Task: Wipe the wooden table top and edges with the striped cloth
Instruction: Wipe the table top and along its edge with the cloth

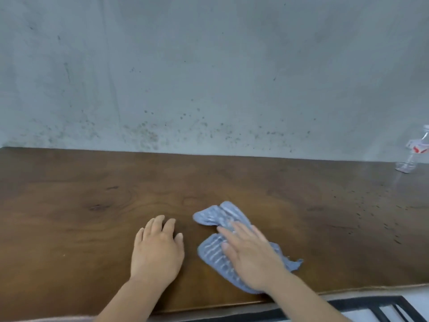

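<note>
A dark wooden table top (pixel 92 194) fills the lower half of the view, with its near edge running along the bottom. The blue-grey striped cloth (pixel 214 254) lies crumpled on it, right of centre and close to the near edge. My right hand (pixel 250 256) presses flat on the cloth with straight fingers pointing up-left. Part of the cloth is hidden under that palm. My left hand (pixel 157 249) rests flat on the bare wood just left of the cloth, apart from it, with relaxed fingers.
A clear plastic bottle (pixel 415 152) with a red and white label stands at the far right, by the stained grey wall (pixel 209 77) behind the table. Dark specks dot the wood at the right. A black metal frame (pixel 380 307) shows below the near edge.
</note>
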